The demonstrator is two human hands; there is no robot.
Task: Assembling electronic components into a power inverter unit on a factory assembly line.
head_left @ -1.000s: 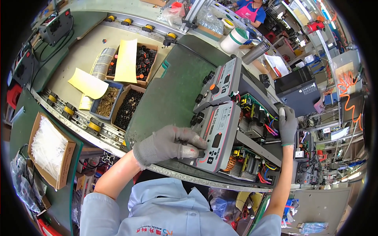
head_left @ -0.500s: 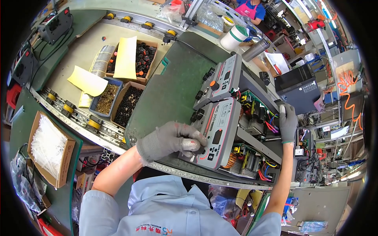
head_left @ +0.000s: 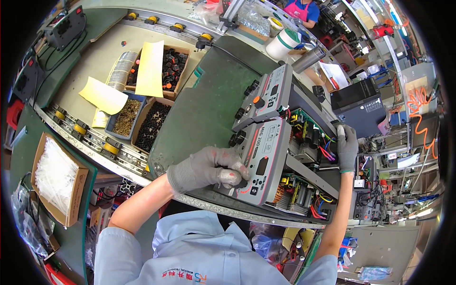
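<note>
My left hand (head_left: 206,168), in a grey coated glove, is closed in a pinch at the lower corner of the near machine's grey front panel (head_left: 270,156). A black knob (head_left: 243,182) shows at its fingertips, partly hidden. My gloved right hand (head_left: 348,147) has its fingers bent over the rear edge of the machine's metal case, their tips partly hidden. Within the uncovered case lie circuit boards, coils and coloured wires (head_left: 319,209). Directly beyond stands a second such machine (head_left: 267,97), with black knobs and an orange one on its panel.
At the left sit a carton of black and orange knobs (head_left: 173,66), a blue bin of brass-coloured small parts (head_left: 127,116) and a box of black small parts (head_left: 153,122). White ties fill another carton (head_left: 54,178). A roller rail (head_left: 111,148) edges the bench. Another person (head_left: 304,12) works far off.
Both hands keep nearly the same places. The left fingers have shifted very slightly at the panel's corner, and the whole view has moved a little.
</note>
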